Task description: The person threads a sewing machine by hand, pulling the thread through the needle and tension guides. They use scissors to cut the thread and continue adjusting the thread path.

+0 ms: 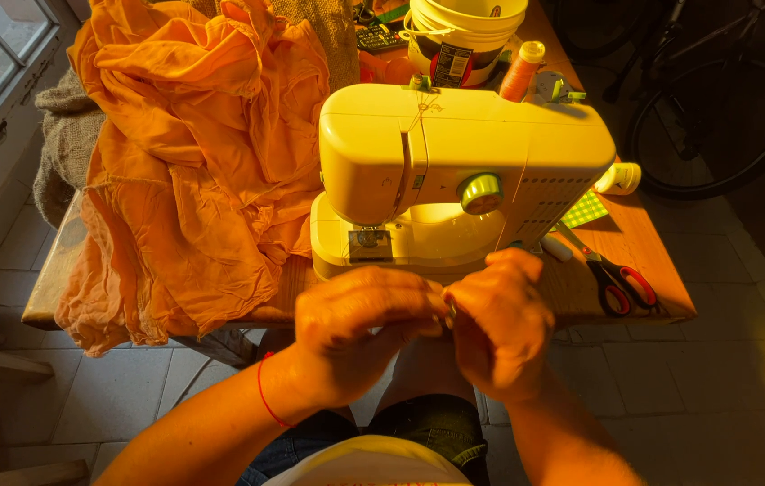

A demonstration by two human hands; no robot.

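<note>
Orange fabric (pixel 193 153) lies heaped over the left end of the wooden table (pixel 652 279), bunched and spilling past the near left edge; none of it is under the needle, so no seam is under way as far as the view shows. Burlap-like cloth (pixel 63 135) sits beneath it at the far left edge.

Sewing machine (pixel 454 171), pale, stands mid-table facing the near edge. Thread runs across its top, and an orange thread spool (pixel 521 70) stands behind it near a white bucket (pixel 463 31) at the far edge. The presser-foot area is bare.

Left hand (pixel 360 328) and right hand (pixel 499 324) meet just off the near edge, in front of the machine base, over the lap. Fingertips of both are drawn together and pinched where the hands touch. What they pinch is too small to make out; a tiny glint shows between them, perhaps a needle or thread end. A red cord circles the left wrist.

Red-handled scissors (pixel 612 274) rest closed toward the near right corner, apart from both hands, with a green checked card (pixel 585 209) behind them.

Judgement: early, preparatory stage. Machine partly threaded, cloth waiting, fine finger work in hand.
</note>
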